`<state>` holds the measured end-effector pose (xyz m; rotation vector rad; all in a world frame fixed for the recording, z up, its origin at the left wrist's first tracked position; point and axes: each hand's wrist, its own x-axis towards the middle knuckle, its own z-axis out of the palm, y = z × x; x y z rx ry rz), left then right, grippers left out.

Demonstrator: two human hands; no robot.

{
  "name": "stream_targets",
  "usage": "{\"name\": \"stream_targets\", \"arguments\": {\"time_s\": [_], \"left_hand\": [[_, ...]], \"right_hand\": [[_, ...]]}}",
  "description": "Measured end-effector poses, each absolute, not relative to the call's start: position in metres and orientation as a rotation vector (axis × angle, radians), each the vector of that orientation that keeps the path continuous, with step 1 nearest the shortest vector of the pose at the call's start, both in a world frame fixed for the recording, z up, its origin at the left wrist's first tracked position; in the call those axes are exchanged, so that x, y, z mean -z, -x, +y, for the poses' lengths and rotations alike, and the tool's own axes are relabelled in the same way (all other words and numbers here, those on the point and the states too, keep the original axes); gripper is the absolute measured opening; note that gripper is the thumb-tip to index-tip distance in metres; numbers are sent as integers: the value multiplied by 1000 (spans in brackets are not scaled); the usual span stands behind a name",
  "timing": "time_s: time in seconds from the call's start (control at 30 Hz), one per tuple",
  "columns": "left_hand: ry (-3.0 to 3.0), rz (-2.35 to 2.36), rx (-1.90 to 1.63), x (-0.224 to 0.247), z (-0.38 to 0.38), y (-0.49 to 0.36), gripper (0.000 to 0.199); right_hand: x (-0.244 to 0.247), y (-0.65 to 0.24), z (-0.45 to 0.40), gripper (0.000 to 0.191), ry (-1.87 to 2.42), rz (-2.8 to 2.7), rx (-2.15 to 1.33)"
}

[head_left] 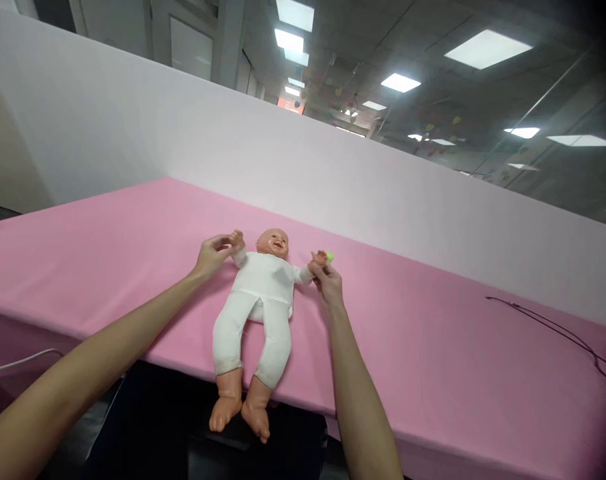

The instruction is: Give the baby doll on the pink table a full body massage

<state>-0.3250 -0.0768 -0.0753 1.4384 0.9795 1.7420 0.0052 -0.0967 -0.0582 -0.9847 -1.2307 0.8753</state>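
Observation:
A baby doll (265, 277) with a white cloth body lies face up on the pink-covered table (407, 333), its bare feet hanging past the front edge. My left hand (213, 255) is closed at the doll's hand on the left side of the picture. On the other side my right hand (329, 281) pinches the doll's other arm near the wrist. A small yellow-green thing (330, 257) shows just beside that doll hand; what it is cannot be made out.
Behind the table stands a low white partition (307, 173). A thin black cable (553, 328) lies on the cloth at the right. A white cable (23, 361) hangs at the left front edge.

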Motion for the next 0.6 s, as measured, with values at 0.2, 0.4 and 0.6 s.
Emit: {"name": "stream_targets", "arguments": {"time_s": [0.2, 0.4, 0.6], "left_hand": [[-2099, 722, -1238, 72, -93, 314, 34], [-1925, 800, -1348, 74, -88, 314, 34], [-994, 984, -1799, 82, -66, 330, 44]], "right_hand": [[47, 31, -124, 32, 868, -1957, -889], [49, 30, -119, 32, 901, -1863, -834], [72, -16, -84, 45, 1119, -862, -800]]}}
